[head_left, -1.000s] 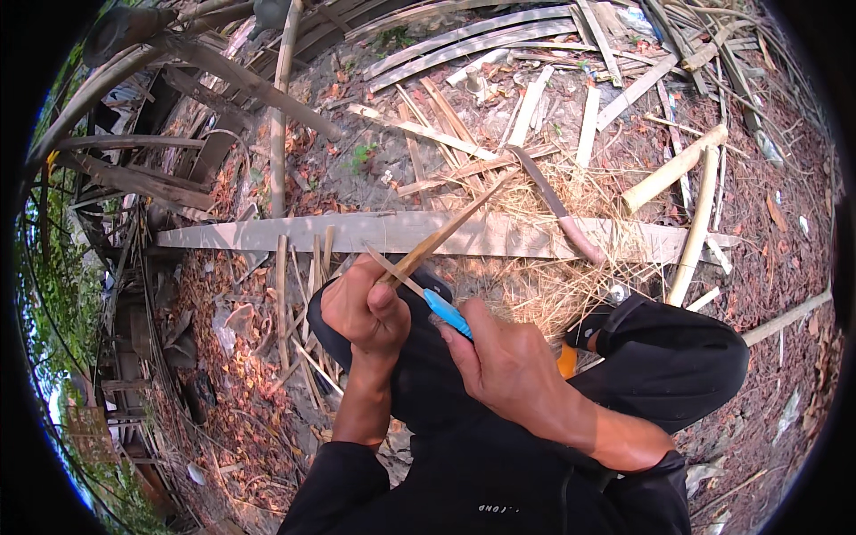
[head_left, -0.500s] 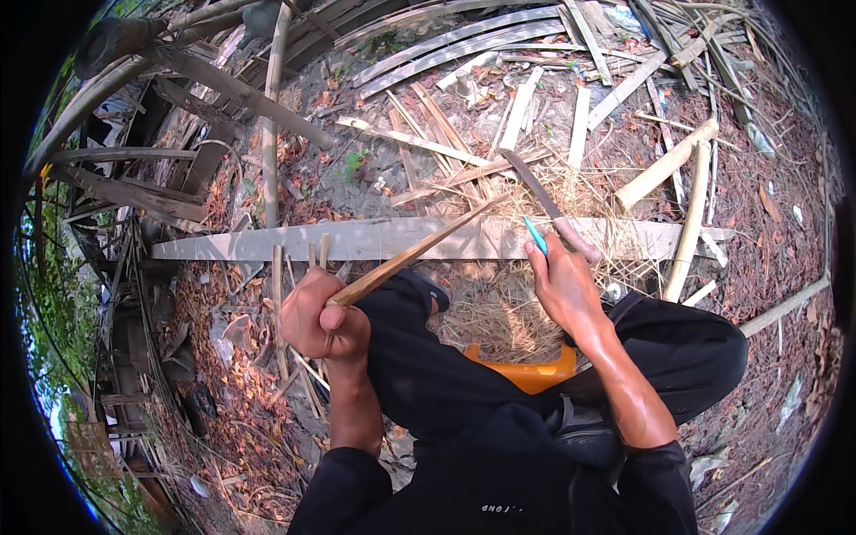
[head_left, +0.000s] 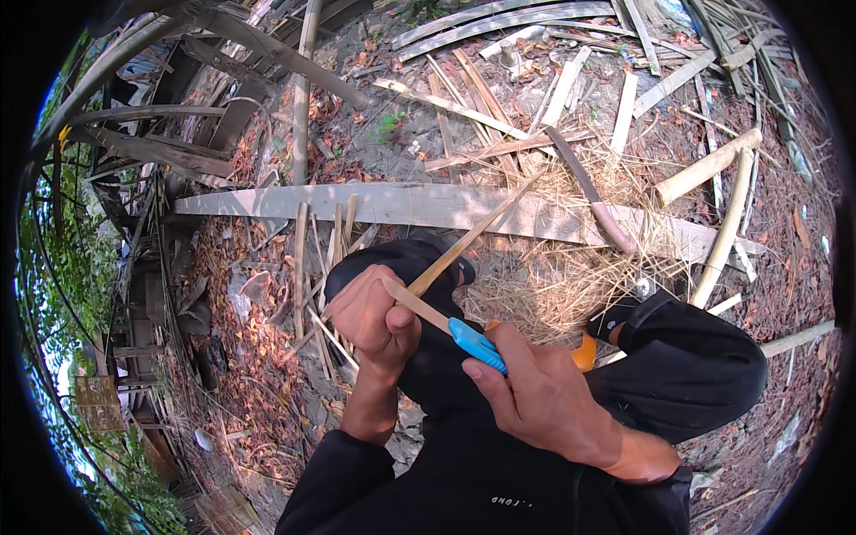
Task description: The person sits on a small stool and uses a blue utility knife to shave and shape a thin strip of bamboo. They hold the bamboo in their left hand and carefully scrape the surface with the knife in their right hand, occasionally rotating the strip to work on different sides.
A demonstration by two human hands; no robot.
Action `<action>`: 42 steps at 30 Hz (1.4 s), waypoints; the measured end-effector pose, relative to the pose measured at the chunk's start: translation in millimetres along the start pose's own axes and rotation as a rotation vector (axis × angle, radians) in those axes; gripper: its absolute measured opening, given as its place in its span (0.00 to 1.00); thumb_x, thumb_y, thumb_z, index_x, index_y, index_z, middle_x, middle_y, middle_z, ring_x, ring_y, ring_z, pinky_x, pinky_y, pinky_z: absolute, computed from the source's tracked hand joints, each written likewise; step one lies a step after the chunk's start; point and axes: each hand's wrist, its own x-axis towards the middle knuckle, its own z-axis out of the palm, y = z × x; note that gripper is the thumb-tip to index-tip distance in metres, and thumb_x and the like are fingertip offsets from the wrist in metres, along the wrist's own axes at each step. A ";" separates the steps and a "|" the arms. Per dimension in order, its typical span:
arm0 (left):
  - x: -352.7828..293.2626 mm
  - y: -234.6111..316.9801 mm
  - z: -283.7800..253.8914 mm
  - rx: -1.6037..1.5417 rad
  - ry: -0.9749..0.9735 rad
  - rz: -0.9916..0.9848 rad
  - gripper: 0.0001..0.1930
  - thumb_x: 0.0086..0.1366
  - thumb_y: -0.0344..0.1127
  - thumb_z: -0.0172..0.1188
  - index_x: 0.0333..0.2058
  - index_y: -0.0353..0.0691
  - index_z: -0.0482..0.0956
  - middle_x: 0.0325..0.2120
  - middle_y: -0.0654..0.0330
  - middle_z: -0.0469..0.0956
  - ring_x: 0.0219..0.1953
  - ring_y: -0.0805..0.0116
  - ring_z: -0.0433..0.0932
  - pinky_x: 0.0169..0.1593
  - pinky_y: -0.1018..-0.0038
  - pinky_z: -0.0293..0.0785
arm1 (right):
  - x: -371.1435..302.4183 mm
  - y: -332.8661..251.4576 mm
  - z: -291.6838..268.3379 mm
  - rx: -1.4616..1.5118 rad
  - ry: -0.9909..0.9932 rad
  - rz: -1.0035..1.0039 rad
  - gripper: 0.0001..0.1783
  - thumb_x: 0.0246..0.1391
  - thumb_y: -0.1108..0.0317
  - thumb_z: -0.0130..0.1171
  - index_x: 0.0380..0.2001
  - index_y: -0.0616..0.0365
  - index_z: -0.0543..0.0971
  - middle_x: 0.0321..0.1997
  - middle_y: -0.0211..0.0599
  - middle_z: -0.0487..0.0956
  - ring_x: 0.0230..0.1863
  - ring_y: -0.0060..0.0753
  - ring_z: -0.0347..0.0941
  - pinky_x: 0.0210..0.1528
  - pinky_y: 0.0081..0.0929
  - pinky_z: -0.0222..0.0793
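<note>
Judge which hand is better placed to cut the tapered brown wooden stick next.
Probably the right hand: it grips the blue-handled knife, blade at the tapered brown wooden stick; the left hand is occupied holding that stick.

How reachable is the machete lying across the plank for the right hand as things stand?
Probably yes: the machete lies with its brown handle on the near side, nothing visible covering it. But the right hand grips a blue-handled knife, which it would likely have to set down first.
</note>
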 end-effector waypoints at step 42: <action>10.4 -23.3 22.5 -0.102 0.179 0.012 0.33 0.71 0.58 0.33 0.14 0.38 0.58 0.07 0.61 0.60 0.07 0.67 0.62 0.13 0.74 0.54 | 22.6 9.2 7.4 0.038 0.022 0.041 0.16 0.61 0.59 0.51 0.32 0.62 0.65 0.11 0.47 0.70 0.14 0.55 0.69 0.15 0.45 0.60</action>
